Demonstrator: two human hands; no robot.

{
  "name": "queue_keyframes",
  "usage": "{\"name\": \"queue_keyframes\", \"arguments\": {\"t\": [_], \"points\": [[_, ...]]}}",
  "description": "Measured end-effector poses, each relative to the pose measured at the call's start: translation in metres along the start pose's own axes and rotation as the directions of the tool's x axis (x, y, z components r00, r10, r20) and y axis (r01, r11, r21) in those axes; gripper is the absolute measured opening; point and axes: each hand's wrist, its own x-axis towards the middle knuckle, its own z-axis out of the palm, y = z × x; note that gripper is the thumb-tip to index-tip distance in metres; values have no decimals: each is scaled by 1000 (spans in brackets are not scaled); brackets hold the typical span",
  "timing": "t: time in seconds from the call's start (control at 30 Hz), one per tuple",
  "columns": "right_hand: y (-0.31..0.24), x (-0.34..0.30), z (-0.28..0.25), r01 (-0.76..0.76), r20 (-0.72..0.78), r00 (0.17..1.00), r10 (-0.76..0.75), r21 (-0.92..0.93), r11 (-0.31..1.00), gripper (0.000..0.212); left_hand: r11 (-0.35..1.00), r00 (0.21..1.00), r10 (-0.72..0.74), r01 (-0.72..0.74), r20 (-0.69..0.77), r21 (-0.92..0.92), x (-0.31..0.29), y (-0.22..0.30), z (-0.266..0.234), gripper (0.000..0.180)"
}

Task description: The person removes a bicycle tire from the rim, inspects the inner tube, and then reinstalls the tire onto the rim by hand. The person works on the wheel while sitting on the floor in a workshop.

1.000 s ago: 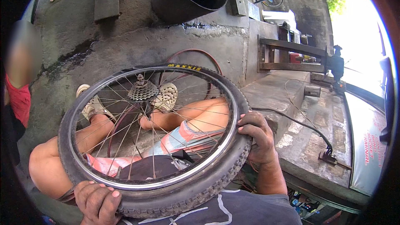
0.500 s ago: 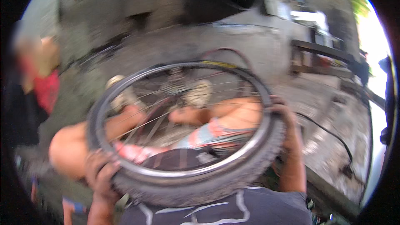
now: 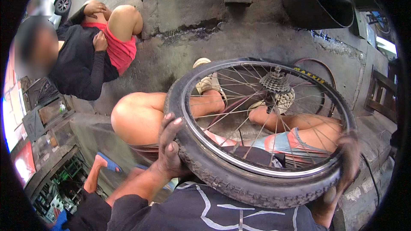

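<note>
A bicycle wheel with a black knobby tyre [image 3: 252,190] lies tilted across my lap. Its silver rim, thin spokes and rear sprocket cluster [image 3: 275,80] face up, and a yellow marking runs along the far sidewall. My left hand [image 3: 169,152] grips the tyre's near-left side, fingers curled up over its edge. On the opposite side my right hand [image 3: 349,158] closes around the tyre at the right, partly smeared by motion. Through the spokes I see my legs and pale clogs [image 3: 212,81].
A person in black top and red shorts [image 3: 122,53] sits at far left. Beyond the wheel, a dark reddish hose [image 3: 332,98] loops on the concrete floor. A large black hollow container [image 3: 319,2] stands at the back right. Someone's foot in a blue slipper [image 3: 109,162] shows at lower left.
The view has swung left, bringing the seated person more fully into sight. Wheel and hands now appear farther right in the picture, both hands still on the tyre.
</note>
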Motion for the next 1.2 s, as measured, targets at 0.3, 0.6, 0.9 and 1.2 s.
{"name": "queue_keyframes", "arguments": {"t": [0.3,0.6,0.9,1.2], "points": [[-43,21,-7,11,-59,998,-12,-4,1000,43,981,990,-23,50,142,-190,27,-4,-29,66],[-12,23,-12,-44,-132,990,49,42,998,72,976,949,112,-49,296,-214,90,-4,-30,36],[-60,29,-22,138,4,990,-138,-70,988,29,983,964,146,-116,222,-146,82,11,-20,60],[39,94,-55,210,-277,931,-237,-122,970,73,987,992,37,-55,120,149,141,-6,-19,66]]}}
